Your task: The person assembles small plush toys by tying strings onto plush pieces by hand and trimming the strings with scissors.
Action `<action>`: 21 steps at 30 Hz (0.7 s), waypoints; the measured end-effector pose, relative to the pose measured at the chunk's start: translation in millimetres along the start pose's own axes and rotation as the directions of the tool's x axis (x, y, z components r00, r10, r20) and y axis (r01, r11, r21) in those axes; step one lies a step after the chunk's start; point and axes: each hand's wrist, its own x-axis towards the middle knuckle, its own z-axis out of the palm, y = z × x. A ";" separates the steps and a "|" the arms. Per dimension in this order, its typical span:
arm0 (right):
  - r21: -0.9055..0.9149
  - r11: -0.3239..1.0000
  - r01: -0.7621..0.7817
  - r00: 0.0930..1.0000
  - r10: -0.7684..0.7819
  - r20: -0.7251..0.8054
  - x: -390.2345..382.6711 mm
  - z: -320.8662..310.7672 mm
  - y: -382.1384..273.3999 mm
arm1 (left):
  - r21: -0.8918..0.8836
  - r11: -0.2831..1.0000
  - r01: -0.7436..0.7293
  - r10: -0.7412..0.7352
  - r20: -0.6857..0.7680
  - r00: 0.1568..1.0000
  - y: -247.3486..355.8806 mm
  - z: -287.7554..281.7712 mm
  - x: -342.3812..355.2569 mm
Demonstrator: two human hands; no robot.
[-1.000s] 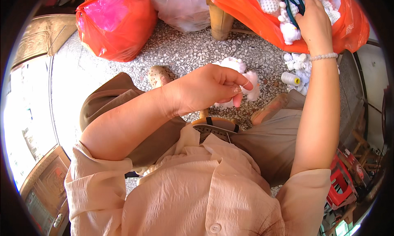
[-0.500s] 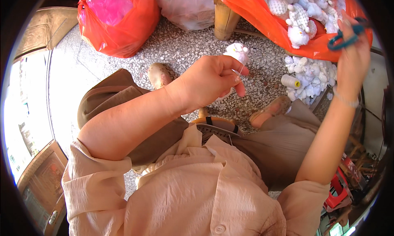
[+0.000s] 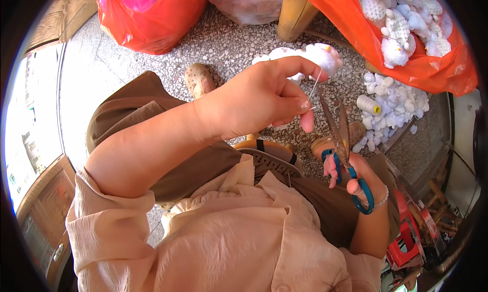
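Observation:
My left hand [image 3: 269, 96] pinches a taut white thread [image 3: 314, 90] between thumb and fingers, with the index finger stretched above. Just beyond its knuckles a white fluffy stuffed toy [image 3: 324, 58] shows, partly covered by the hand; whether it hangs or is held, I cannot make out. My right hand [image 3: 358, 182] has its fingers through the teal handles of a pair of scissors [image 3: 341, 129]. The dark, worn blades stand apart and point up beside the thread, close to my left fingertips but not visibly touching the thread.
An orange-red plastic bag [image 3: 437, 71] of white crocheted toys lies at the far right, beside a heap of small white pieces [image 3: 396, 106] and a thread spool [image 3: 368, 104]. Another red bag [image 3: 157, 25], a clear bag [image 3: 246, 5] and a bamboo leg [image 3: 296, 15] stand farther off.
My right hand has swung down and inward from the far right, bringing the scissors beside the thread with blades apart. My left hand still pinches the thread; more of the white toy shows.

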 end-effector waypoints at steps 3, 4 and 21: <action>0.021 0.999 0.034 0.999 -0.034 -0.004 1.5 0.8 3.9 | -0.008 0.998 -0.065 0.065 0.033 0.997 5.7 0.8 -2.0; 0.006 0.998 0.068 0.998 -0.068 -0.003 3.4 -2.1 6.4 | -0.010 0.999 -0.036 0.037 0.029 0.999 7.9 0.5 -1.9; -0.788 0.616 -0.008 0.479 -0.689 -0.544 4.3 -8.9 -39.0 | 0.343 0.937 0.065 0.003 -0.196 0.981 48.3 -17.5 -30.2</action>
